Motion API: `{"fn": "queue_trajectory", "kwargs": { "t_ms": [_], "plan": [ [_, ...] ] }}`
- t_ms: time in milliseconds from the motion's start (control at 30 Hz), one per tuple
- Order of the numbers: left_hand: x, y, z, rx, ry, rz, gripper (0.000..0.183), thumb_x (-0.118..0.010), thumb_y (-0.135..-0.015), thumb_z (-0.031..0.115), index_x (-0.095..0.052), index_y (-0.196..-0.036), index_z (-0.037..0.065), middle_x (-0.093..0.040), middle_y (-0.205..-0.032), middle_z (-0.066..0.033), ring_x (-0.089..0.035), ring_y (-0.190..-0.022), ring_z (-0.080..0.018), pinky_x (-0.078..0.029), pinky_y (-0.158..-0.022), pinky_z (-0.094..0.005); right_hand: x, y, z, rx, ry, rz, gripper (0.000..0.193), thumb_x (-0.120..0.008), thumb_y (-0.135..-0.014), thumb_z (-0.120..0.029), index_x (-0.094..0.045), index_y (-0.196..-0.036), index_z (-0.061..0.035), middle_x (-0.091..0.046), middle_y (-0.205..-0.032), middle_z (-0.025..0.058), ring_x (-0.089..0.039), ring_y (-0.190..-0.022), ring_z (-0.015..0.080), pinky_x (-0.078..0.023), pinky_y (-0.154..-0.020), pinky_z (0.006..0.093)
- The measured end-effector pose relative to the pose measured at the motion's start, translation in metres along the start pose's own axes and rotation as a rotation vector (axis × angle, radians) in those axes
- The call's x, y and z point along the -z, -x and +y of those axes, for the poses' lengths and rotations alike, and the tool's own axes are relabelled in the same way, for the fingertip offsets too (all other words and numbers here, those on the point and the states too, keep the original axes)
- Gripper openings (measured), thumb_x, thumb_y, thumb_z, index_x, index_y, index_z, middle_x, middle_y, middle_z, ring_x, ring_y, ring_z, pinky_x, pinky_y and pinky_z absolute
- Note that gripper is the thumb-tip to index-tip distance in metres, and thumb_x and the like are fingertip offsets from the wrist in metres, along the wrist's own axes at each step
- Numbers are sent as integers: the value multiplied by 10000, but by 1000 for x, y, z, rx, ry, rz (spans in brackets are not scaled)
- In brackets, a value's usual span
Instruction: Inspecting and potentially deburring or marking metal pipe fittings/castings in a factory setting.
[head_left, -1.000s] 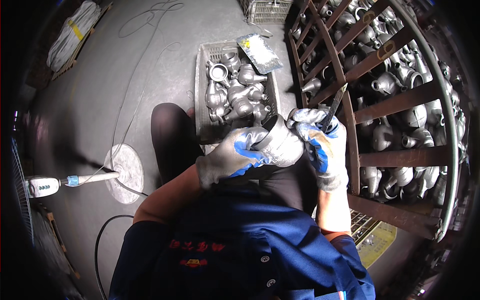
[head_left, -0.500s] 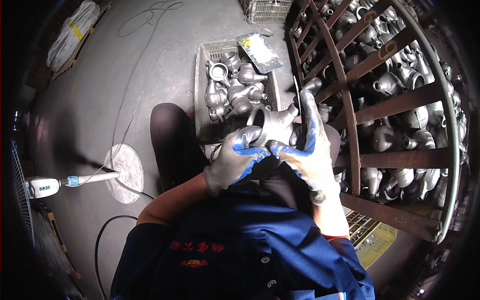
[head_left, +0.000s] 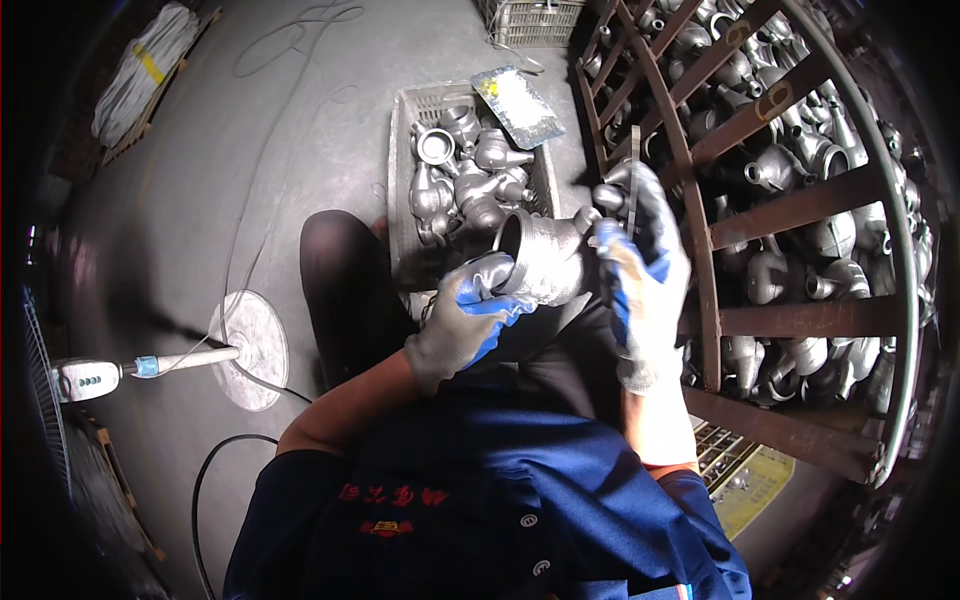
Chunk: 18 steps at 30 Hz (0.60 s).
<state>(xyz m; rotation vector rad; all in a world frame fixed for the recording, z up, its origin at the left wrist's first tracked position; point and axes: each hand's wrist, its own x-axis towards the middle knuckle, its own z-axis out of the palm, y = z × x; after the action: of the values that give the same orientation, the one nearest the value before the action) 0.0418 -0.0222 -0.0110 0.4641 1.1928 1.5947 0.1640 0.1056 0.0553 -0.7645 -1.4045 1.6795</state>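
left grip (head_left: 465, 318) is clasping one grey metal casting (head_left: 552, 262); right grip (head_left: 645, 285) is holding a thin flat tool (head_left: 635, 148) near it. crate (head_left: 397, 190) with similar castings (head_left: 432, 195) stands just beyond.

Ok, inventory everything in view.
Round-mouthed metal casting: one, grey, in gloved left hand
Thin flat metal tool: one, grey, in gloved right hand
Slatted plastic crates: two, grey, centre and top
Barred metal cage: one, rusty brown, right
Rounded metal castings: many, grey, nearer crate and cage
Flat rectangular sheet: one, silvery, at nearer crate's corner
Plastic fan: one, white, left
Thin cables: several, dark, left floor
Wrapped bundle: one, white, yellow-banded, upper left
Plastic tray: one, yellow, lower right
Hands: two, grey-and-blue gloves, centre
Cloth shirt: one, navy, bottom
Trousered legs: two, dark, centre
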Motion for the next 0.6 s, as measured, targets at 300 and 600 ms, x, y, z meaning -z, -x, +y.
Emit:
{"fn": "queue_trajectory", "kwargs": {
  "t_ms": [300, 600],
  "plan": [
    [3, -9, -14, -67, 182, -88, 327, -623, -806, -35, -568, -1123, 23, -627, -858, -24, -542, -659, -33, -434, -544, -184, -8, 0, -1, 76, 36, -48, 547, -618, -827, 37, -430, -1341, 21, -588, -1183, 111, -576, -918, 88, -474, -770, 212],
    [3, -10, 13, 26, 142, -422, 378, -638, -840, 48, -547, -1203, 2, -618, -1101, -55, -588, -1002, -118, -464, -903, -268, -10, -6, -2, 109, 90, -175, 567, -597, -743, 99, -483, -1296, 47, -539, -1291, 119, -534, -1119, 152, -419, -940, 262]
  ]
}}
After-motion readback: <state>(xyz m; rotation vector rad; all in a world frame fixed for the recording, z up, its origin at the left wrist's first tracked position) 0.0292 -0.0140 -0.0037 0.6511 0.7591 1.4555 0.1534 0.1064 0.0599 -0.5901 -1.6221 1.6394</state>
